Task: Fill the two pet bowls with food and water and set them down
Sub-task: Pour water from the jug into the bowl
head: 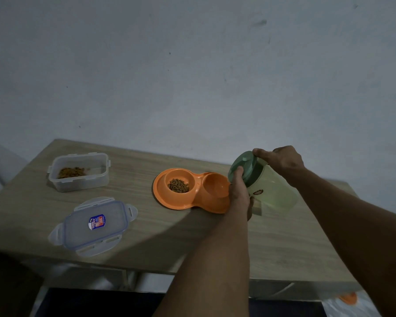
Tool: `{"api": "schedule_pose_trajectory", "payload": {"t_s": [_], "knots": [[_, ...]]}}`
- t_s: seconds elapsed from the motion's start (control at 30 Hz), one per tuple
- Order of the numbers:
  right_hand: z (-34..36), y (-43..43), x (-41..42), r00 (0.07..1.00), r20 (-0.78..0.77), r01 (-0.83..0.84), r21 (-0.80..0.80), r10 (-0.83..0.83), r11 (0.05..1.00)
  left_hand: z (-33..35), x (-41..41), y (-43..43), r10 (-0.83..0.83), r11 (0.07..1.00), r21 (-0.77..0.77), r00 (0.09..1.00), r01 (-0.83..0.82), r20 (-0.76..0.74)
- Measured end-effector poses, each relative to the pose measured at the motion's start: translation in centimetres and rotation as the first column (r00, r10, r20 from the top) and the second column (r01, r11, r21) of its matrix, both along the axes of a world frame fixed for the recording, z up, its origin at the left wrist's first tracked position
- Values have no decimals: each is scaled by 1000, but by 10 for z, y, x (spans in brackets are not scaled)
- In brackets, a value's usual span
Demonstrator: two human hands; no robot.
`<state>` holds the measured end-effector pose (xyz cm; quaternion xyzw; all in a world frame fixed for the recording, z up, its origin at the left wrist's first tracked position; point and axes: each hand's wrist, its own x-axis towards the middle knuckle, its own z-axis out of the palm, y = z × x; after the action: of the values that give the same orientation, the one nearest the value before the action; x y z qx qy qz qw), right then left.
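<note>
An orange double pet bowl (162, 197) sits on the wooden table. Its left cup holds brown kibble (178, 185); its right cup (216, 185) looks empty. Just right of it a pale green translucent jug (274, 191) with a dark green lid (244, 167) is tilted toward the right cup. My left hand (239, 193) grips the jug's near side below the lid, fingers reaching the lid's edge. My right hand (280, 157) grips the top of the jug from behind, fingers at the lid. No water is seen flowing.
A clear plastic food container (78, 179) with some kibble stands at the table's back left. Its lid (94, 225) lies flat near the front left edge. A pale wall runs right behind the table (192, 236).
</note>
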<state>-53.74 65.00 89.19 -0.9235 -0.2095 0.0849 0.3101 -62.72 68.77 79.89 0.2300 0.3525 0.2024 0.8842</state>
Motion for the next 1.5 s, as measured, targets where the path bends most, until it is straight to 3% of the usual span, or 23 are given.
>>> {"api": "schedule_pose_trajectory", "payload": {"t_s": [1.5], "knots": [[15, 17, 0, 991, 102, -73, -100, 83, 992, 18, -9, 1, 37, 991, -129, 993, -23, 108]]}}
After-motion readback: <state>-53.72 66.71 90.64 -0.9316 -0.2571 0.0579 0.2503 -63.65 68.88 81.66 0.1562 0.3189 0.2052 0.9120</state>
